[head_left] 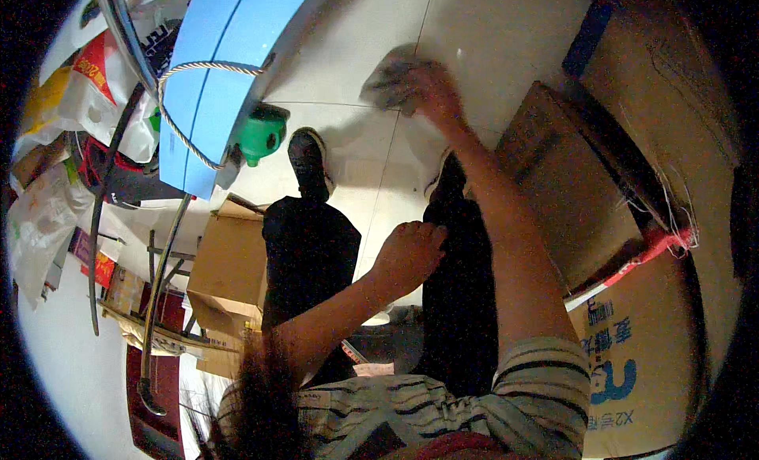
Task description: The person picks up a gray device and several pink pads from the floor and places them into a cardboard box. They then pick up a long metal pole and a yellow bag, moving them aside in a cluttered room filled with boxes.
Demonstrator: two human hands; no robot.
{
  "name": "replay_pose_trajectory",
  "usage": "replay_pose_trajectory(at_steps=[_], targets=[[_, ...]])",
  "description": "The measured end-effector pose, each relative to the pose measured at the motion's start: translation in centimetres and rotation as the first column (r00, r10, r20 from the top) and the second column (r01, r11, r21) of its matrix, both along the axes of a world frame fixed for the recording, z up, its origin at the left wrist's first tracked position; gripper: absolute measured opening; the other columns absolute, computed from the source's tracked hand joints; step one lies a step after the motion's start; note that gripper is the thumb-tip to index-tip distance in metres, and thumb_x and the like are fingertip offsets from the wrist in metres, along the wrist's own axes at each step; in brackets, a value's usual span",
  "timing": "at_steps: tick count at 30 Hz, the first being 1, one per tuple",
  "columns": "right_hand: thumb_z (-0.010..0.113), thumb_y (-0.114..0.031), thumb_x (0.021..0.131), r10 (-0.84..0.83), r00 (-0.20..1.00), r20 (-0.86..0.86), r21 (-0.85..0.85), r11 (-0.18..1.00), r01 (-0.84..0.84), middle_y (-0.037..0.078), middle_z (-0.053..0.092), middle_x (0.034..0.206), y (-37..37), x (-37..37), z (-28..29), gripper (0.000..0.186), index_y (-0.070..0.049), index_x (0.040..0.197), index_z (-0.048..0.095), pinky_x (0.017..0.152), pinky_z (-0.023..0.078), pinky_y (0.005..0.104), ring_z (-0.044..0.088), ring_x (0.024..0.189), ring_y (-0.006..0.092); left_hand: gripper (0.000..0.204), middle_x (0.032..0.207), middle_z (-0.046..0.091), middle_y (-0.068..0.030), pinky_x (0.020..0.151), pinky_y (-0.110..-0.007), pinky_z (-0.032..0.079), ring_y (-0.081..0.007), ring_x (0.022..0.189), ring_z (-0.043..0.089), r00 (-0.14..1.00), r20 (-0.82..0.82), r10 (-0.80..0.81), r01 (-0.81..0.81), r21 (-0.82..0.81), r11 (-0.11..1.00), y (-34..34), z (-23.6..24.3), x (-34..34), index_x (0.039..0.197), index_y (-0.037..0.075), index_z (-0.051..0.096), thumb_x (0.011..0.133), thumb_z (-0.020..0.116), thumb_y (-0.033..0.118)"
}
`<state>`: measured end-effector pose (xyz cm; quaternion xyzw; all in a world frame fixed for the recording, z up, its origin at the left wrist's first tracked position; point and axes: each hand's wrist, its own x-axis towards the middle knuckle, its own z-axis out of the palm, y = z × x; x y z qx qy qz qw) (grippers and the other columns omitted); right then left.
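Note:
My right hand [435, 92] reaches forward over the pale floor, its fingers closed on a crumpled grey cloth [389, 82]. The cloth is against the tiles, slightly blurred. My left hand [411, 258] is closed in a fist against my right knee, and nothing sticks out of it. Between my arms show my dark trousers [312, 242] and a dark shoe [308, 163] planted on the floor.
At the left stands a light-blue panel [217, 72] with a rope loop [207, 64]; a green plastic object [262, 134] lies beside it. Small cardboard boxes [225, 258] stand by my left leg. A large open carton [553, 191] is at the right, with plastic bags [47, 223] far left.

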<state>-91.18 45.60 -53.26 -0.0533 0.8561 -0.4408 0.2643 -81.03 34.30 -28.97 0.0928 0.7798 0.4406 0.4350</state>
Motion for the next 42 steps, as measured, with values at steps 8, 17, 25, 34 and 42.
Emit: replay_pose_trajectory(at_steps=[8, 17, 25, 34, 42], targets=[[0.063, -0.001, 0.063, 0.092, 0.961, -0.261, 0.662, 0.742, 0.109, 0.014, 0.047, 0.115, 20.8, -2.4, -5.0, 0.054, -0.008, 0.114, 0.048, 0.094, 0.032, 0.0422, 0.041, 0.110, 0.0319, 0.018, 0.080, 0.056, -0.0164, 0.075, -0.042, 0.044, -0.0315, 0.079, 0.055, 0.998, -0.029, 0.055, -0.054, 0.050, 0.997, 1.1, 0.2, 0.8, 0.086, 0.000, 0.050, 0.079, 0.050, 0.017], [0.056, 0.001, 0.064, -0.365, 0.829, 0.424, -0.125, 0.883, 0.453, 0.017, 0.043, 0.122, 4.7, 14.0, -5.0, 0.054, -0.006, 0.117, 0.045, 0.099, 0.026, 0.0467, 0.037, 0.114, 0.0351, 0.025, 0.094, 0.057, -0.0148, 0.083, -0.040, 0.042, -0.0294, 0.091, 0.054, 0.981, 0.114, -0.154, 0.155, 0.006, 0.988, 1.5, 0.1, 1.2, 0.097, 0.002, 0.051, 0.079, 0.054, 0.019], [0.061, -0.014, 0.072, -0.145, 0.989, 0.028, 0.655, 0.750, 0.091, 0.021, 0.047, 0.114, 15.9, 5.2, -0.1, 0.049, -0.005, 0.118, 0.047, 0.091, 0.037, 0.0399, 0.043, 0.108, 0.0340, 0.036, 0.103, 0.056, -0.0172, 0.087, -0.040, 0.040, -0.0305, 0.097, 0.053, 0.952, 0.240, -0.189, 0.204, -0.037, 0.978, 0.6, -0.2, 1.0, 0.109, 0.002, 0.049, 0.080, 0.054, 0.021], [0.054, -0.005, 0.072, -0.109, 0.953, 0.284, 0.595, 0.799, -0.086, 0.025, 0.023, 0.134, 2.8, 19.9, -9.0, 0.056, -0.005, 0.125, 0.038, 0.099, 0.027, 0.0462, 0.026, 0.121, 0.0428, 0.033, 0.101, 0.057, -0.0157, 0.084, -0.040, 0.043, -0.0308, 0.093, 0.055, 0.966, 0.149, -0.212, 0.211, 0.023, 0.977, 1.2, 0.0, 2.0, 0.106, 0.002, 0.050, 0.078, 0.056, 0.018], [0.055, 0.001, 0.068, -0.429, 0.903, -0.022, 0.297, 0.860, 0.416, 0.019, 0.050, 0.112, 6.2, 7.7, 2.2, 0.052, -0.004, 0.119, 0.044, 0.087, 0.040, 0.0418, 0.048, 0.103, 0.0330, 0.038, 0.102, 0.057, -0.0162, 0.085, -0.041, 0.041, -0.0307, 0.095, 0.054, 0.957, 0.244, -0.157, 0.189, -0.115, 0.975, -0.5, 0.3, 2.4, 0.111, 0.001, 0.048, 0.079, 0.055, 0.020]])
